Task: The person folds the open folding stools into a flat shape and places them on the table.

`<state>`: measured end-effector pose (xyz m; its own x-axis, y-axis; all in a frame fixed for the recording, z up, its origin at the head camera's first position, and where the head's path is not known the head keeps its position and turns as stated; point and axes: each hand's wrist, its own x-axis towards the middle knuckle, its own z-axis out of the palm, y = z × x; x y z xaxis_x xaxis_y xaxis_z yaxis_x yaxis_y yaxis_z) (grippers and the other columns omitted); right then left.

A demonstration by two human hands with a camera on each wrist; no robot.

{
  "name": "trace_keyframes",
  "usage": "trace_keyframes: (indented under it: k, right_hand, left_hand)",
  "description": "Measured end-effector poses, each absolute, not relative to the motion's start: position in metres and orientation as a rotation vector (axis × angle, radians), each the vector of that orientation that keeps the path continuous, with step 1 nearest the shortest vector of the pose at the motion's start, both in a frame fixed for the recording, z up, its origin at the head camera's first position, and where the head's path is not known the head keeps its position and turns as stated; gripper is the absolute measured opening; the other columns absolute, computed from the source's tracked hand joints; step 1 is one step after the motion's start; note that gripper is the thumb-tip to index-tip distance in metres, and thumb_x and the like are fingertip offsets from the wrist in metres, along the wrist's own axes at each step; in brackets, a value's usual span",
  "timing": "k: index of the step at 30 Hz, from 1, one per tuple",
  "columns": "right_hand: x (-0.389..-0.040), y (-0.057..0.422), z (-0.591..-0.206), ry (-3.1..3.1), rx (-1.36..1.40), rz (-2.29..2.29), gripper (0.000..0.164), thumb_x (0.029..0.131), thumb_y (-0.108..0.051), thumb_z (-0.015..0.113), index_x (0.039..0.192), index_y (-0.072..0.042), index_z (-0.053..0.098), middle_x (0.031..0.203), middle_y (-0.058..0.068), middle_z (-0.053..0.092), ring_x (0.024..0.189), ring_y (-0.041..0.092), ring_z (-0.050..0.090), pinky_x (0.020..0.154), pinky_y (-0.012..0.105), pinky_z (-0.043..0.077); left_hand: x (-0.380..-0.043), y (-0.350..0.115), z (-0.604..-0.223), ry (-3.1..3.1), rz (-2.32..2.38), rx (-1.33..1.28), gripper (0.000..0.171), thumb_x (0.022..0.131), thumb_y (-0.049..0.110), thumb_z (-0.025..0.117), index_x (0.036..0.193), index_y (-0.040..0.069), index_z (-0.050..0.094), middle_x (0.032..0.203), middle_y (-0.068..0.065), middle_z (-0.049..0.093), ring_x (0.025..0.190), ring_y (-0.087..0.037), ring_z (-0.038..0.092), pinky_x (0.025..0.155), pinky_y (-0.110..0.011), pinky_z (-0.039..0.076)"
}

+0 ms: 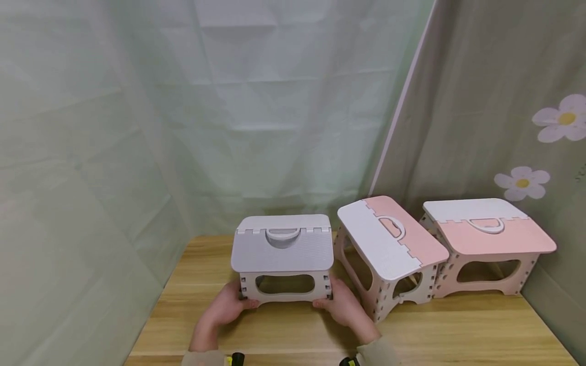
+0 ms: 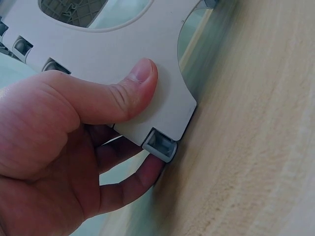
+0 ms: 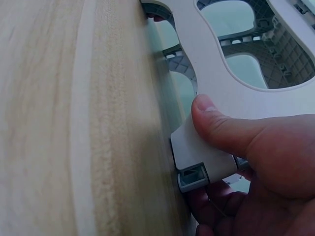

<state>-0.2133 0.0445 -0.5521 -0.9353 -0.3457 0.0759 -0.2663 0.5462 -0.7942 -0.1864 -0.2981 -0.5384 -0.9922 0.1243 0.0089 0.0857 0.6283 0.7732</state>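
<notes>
Left grip (image 1: pixel 227 304), right grip (image 1: pixel 343 303) — both grasping a hollow grey stool (image 1: pixel 282 258) low down, pink stools (image 1: pixel 503 240) alongside, wooden table (image 1: pixel 284 333).

Grey-and-white folding stool (image 1: pixel 282 258) upright, unfolded

Its seat is white behind, grey in front, with a curved white handle (image 1: pixel 283 237) at the seam. The pale front leg panel (image 1: pixel 285 297) has an oval opening; feet meet or nearly meet the wooden table (image 1: pixel 176 310).

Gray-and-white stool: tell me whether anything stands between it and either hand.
Nothing visible does: the left hand and the right hand grip the gray-and-white stool directly, near its lower front corners. The angled pink-and-white stool stands beside the right hand, not between.
</notes>
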Motion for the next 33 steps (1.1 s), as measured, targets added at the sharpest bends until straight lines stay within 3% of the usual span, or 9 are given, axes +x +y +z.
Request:
trace_keyframes:
  k: [33]
  right_hand:
    - [-0.2134,0.0441,-0.5512,2.700,-0.513,-1.338,0.064,0.086,-0.024,0.091,0.138,-0.002,0.059,0.127,0.015,0.067,0.123,0.039,0.061,0.103,0.057,0.049]
  left_hand:
    - [-0.1851,-0.2959,-0.5389,2.801,1.297,0.142,0.048,0.084,0.017,0.092,0.121,-0.003,0.068,0.113,-0.007,0.074,0.104,-0.022,0.067,0.097,-0.049,0.053]
